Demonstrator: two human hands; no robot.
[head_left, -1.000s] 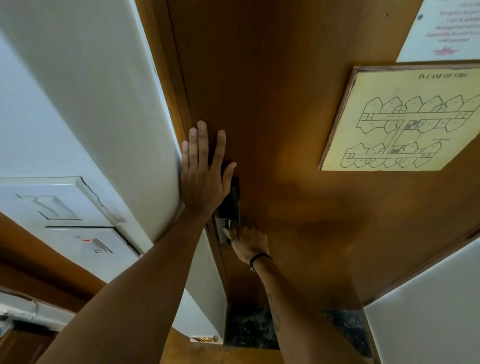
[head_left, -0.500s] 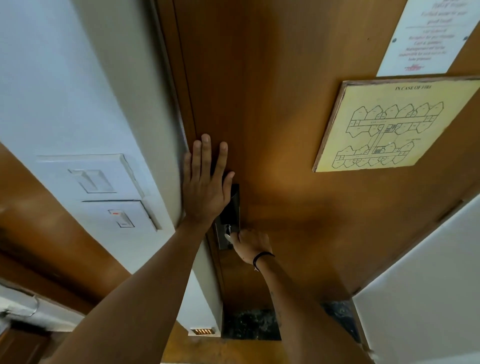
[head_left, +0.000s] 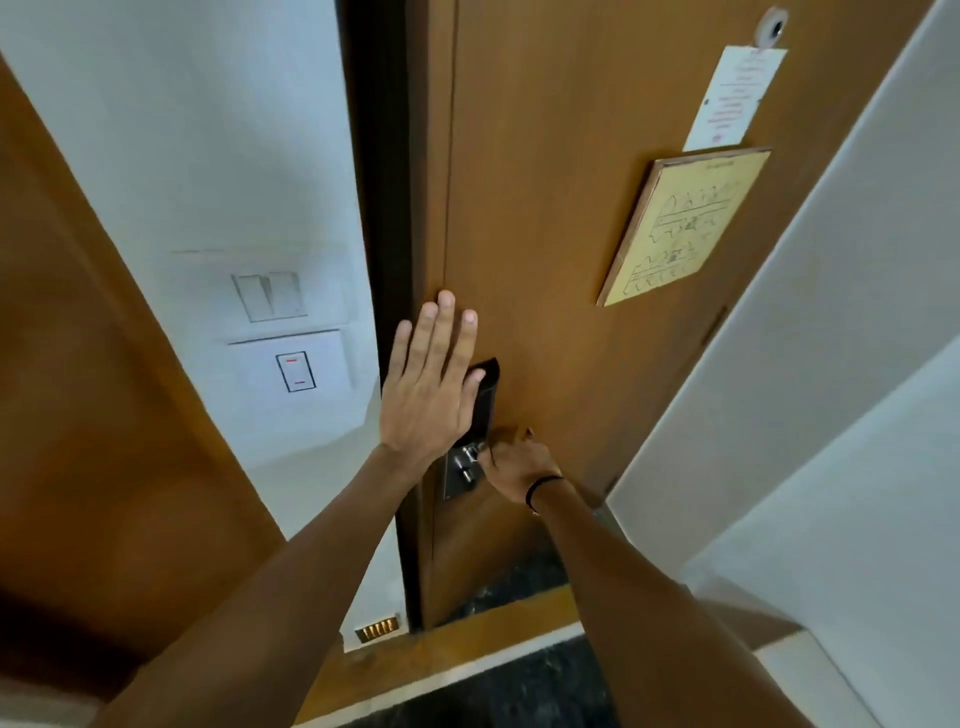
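A brown wooden door (head_left: 550, 218) fills the middle of the view. My left hand (head_left: 428, 387) lies flat with straight fingers against the door's left edge, just above and partly over the black and metal lock plate (head_left: 465, 467). My right hand (head_left: 514, 465), with a black band on the wrist, is curled around the lever handle at the lock plate; the handle itself is almost wholly hidden under the fingers.
A dark door frame (head_left: 379, 208) runs left of the door. White wall switches (head_left: 270, 296) and a switch with red marks (head_left: 295, 371) sit on the left wall. A yellow fire plan (head_left: 683, 223), a white notice (head_left: 732, 98) and a peephole (head_left: 771, 28) are on the door.
The view has tilted and swung left, so more of the door, frame and floor shows. Both hands stay at the same places on the door and the lock.
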